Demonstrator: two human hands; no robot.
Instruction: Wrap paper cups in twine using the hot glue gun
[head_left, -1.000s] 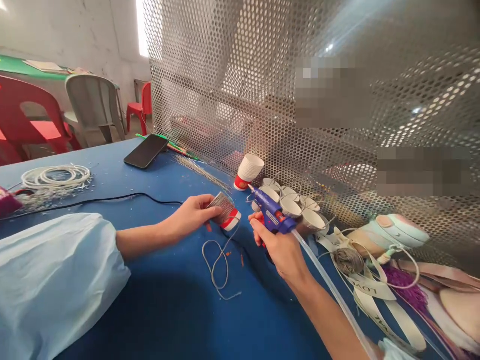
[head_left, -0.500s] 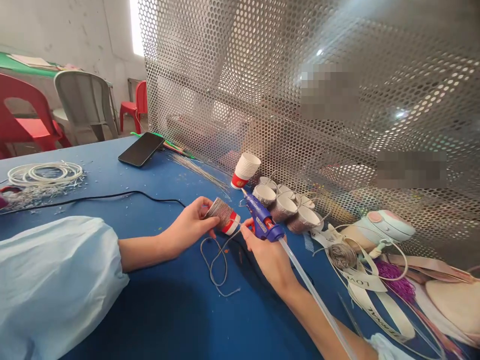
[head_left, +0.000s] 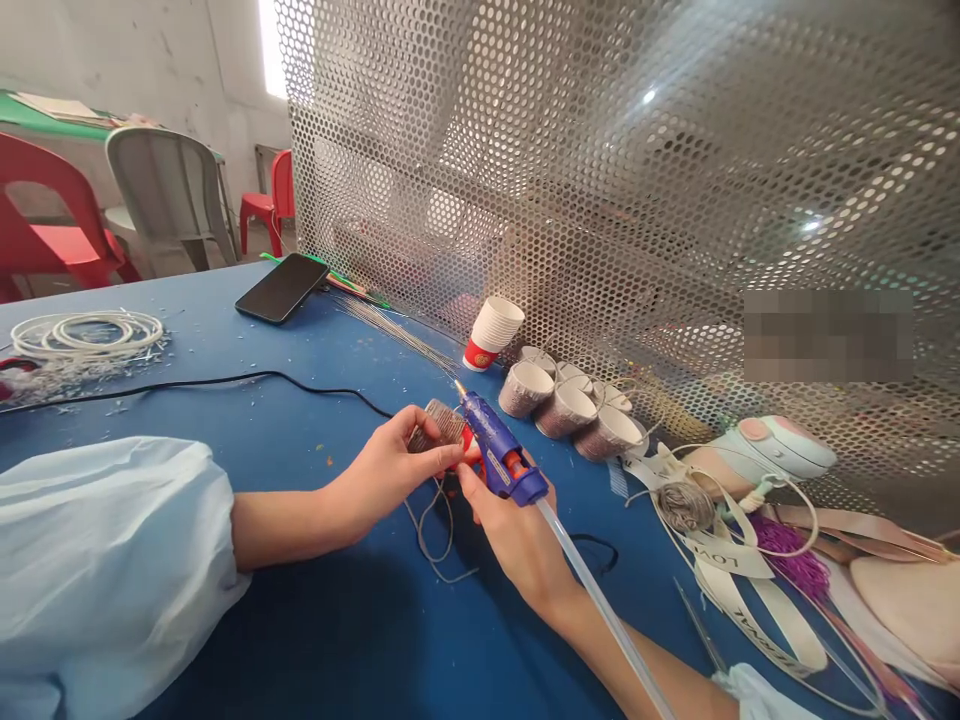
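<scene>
My left hand (head_left: 401, 460) is closed round a small paper cup (head_left: 442, 422), which lies tilted on its side. Grey cord is wound round much of the cup, and its red part shows near the glue gun. A loose tail of grey cord (head_left: 424, 545) hangs below onto the table. In my right hand (head_left: 517, 545) is a blue glue gun (head_left: 495, 445), its nozzle pointing up and away to the left. A long clear glue stick (head_left: 592, 590) sticks out of its back. The right fingertips meet the left thumb at the cup, partly hidden by the gun.
Several cord-wrapped cups (head_left: 566, 408) stand beyond the gun, beside a stack of paper cups (head_left: 495, 330). A phone (head_left: 282, 288), thin wires (head_left: 397, 335) and a white coil (head_left: 86, 335) lie farther left. Ribbons (head_left: 780, 620) and a cord ball (head_left: 686, 506) lie right, before a perforated metal panel (head_left: 600, 180).
The glue gun and my right hand have moved left, so the gun now covers part of the cup. My left thumb has shifted right to meet the right fingers.
</scene>
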